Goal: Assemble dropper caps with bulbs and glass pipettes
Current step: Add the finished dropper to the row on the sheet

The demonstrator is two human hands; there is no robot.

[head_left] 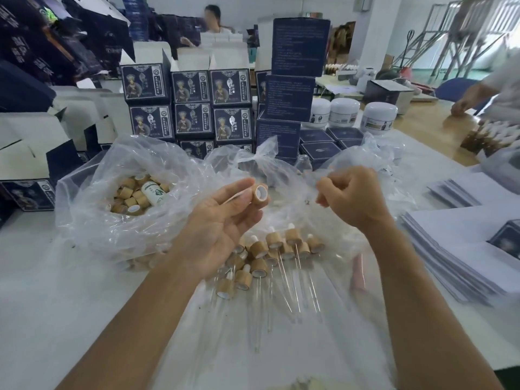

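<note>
Toward the left edge of the white worktop (42,277) a clear plastic bag (84,220) lies open, holding loose bamboo caps (130,192) and a small white labelled bottle (153,192) whose print is too small to read. Just right of it, raised above the table, the left hand (216,229) pinches a single bamboo dropper cap (260,193) between thumb and fingertips, the other fingers loosely spread, the cap's white-lined open end turned up toward the camera. Below the hands, on a sheet of clear plastic near the middle of the worktop, lies a heap of finished droppers (267,254), each with a white bulb tip and a glass pipette pointing toward the near edge. The right hand (351,198) is curled close, level with the cap; whether it holds a bulb or pipette cannot be told. The step appears to be fitting a part into the held cap: the next move would call for bringing the right hand's piece square to the cap's opening and pushing it home without snapping glass. Along the far edge stand stacked dark blue cartons (194,108) printed with a costumed figure and Chinese characters, not legible here, then white jars (344,111); white sheets (464,249) pile at the right edge.
</note>
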